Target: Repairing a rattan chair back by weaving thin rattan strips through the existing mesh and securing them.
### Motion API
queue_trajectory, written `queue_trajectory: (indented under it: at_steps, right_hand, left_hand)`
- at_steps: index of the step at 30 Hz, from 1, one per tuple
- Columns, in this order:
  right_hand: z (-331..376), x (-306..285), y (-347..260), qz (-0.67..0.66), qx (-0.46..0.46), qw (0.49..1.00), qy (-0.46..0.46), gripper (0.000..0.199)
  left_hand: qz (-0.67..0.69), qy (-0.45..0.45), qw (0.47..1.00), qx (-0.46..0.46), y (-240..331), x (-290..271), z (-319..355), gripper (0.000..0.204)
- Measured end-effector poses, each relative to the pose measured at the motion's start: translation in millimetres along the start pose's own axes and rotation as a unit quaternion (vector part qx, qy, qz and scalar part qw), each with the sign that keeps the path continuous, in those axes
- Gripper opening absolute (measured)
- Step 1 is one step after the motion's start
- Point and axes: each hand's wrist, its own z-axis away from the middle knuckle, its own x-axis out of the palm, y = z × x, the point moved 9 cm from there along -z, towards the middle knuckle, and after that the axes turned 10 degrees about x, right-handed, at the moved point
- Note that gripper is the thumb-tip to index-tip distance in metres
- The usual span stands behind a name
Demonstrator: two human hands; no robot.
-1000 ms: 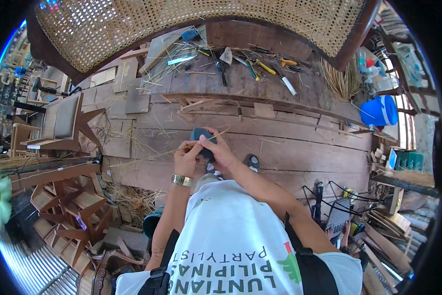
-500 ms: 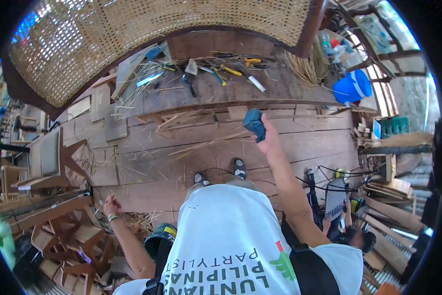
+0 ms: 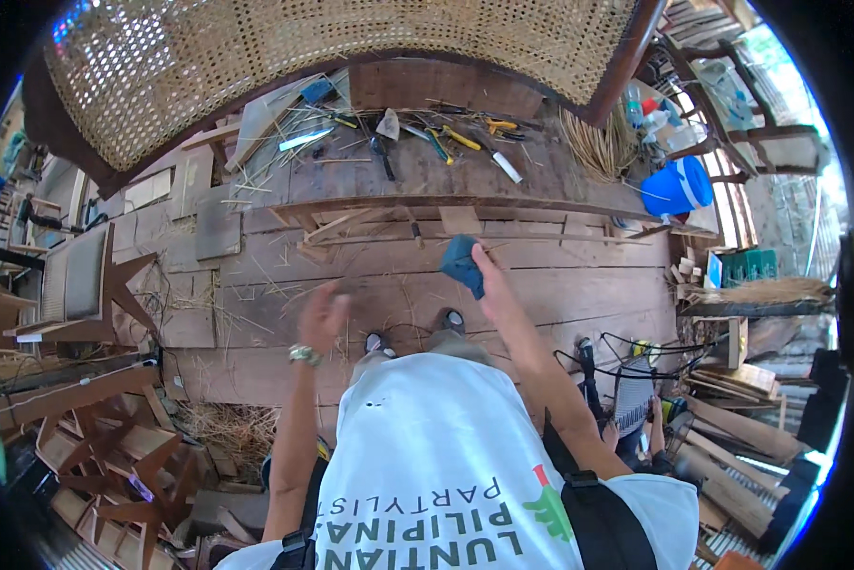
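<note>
My right hand is closed around a folded dark teal cloth, held up over the plank floor in front of the workbench. The bundle is bunched; whether anything is wrapped inside cannot be seen. My left hand, with a watch on the wrist, hangs in the air to the left of it. Its fingers are smeared by motion, and I see nothing plainly held there. Past both hands, the wooden bench bears a hammer-like tool, yellow-handled pliers and a white-bladed knife.
A woven cane panel in a dark frame arches over the bench. A blue bucket and a bundle of cane strips are on its right. Unfinished chairs stand at the left. A person works at lower right among planks.
My left hand has come up from the lower left toward the middle, in front of me. My right hand, still gripping the cloth, has shifted slightly left and nearer.
</note>
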Motion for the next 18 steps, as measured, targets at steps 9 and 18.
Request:
queue_trajectory:
  at_steps: [9, 18]
  right_hand:
    - [16, 10, 2, 0.286, 0.104, 0.946, -0.115, 0.072]
    - [-86, -131, -167, 0.399, -0.003, 0.917, 0.020, 0.096]
  left_hand:
    - [-0.054, -0.194, 0.978, 0.058, 133, 151, -62, 0.039]
    - [0.093, -0.176, 0.947, -0.254, 4, 36, 50, 0.046]
